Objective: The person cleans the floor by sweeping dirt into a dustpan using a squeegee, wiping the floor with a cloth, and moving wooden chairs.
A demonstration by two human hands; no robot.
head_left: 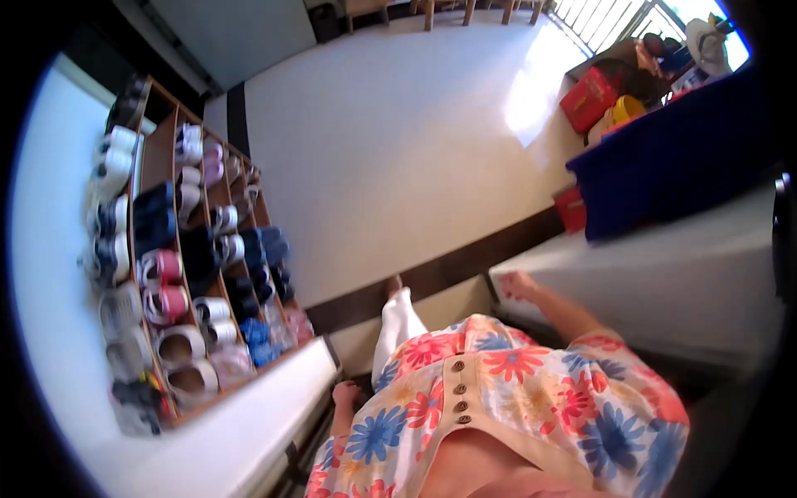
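My right hand (519, 286) hangs out in front of the white wall ledge, its fingers loosely bent and apart, with nothing visible in them. Low on the other side, my left hand (346, 393) is small and in shadow beside the floral shirt (465, 373); its fingers do not show clearly. Nearest to it is the white end panel (282, 378) of the shoe rack. One leg in white trousers (397, 328) steps forward, with a bare foot (393, 286) on the dark floor strip.
A wooden shoe rack (158, 158) full of shoes lines the left. On the right, a dark blue cloth (664, 166) drapes over the white ledge (647, 274), near a red box (591, 100). Pale floor (374, 149) stretches ahead to wooden furniture legs (429, 15) and a railing (589, 21).
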